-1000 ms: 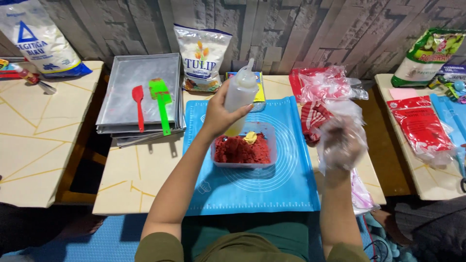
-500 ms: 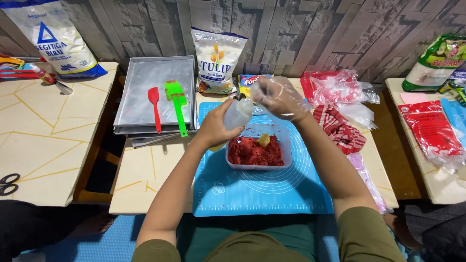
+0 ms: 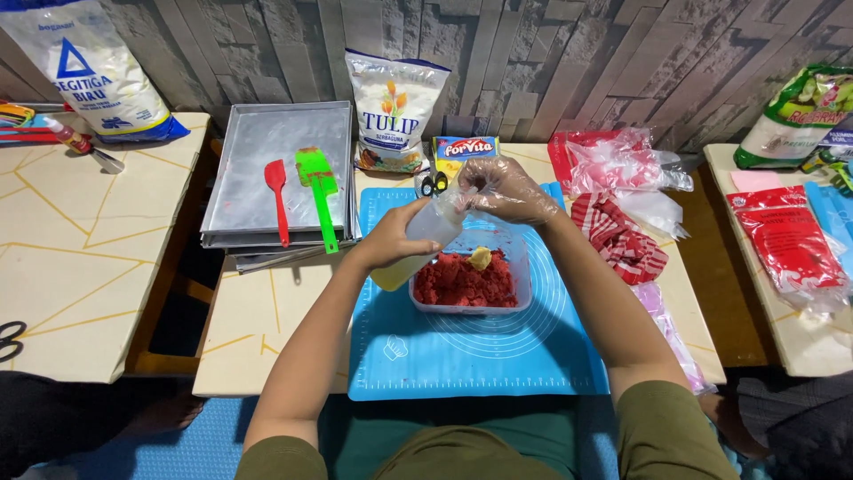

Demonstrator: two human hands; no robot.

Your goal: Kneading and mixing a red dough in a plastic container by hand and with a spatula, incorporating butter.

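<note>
While the clear plastic tub (image 3: 471,283) sits on the blue silicone mat (image 3: 480,356), it holds a crumbly red dough (image 3: 458,283) with a small yellow lump (image 3: 480,259) on top. The mat lies on the pale tabletop (image 3: 267,329), in front of the person.

The squeeze bottle (image 3: 418,244) is soft and translucent, with yellow liquid in its lower part, and it is tilted, its top pointing up and to the right. It hangs above the left rear corner of the tub. The left hand (image 3: 391,238) is bare and closes around the middle of the bottle. The right hand (image 3: 508,188) wears a thin clear plastic glove, and its fingers (image 3: 469,185) pinch together at the top end of the bottle, so both hands meet on the same thing just behind the tub.

Behind the mat stand a white flour bag (image 3: 395,111) and a small yellow and blue box (image 3: 465,149), with scissors (image 3: 434,184) just beside it. To the left, stacked metal baking trays (image 3: 258,151) carry a red spatula (image 3: 277,196) and a green brush (image 3: 318,191).
</note>
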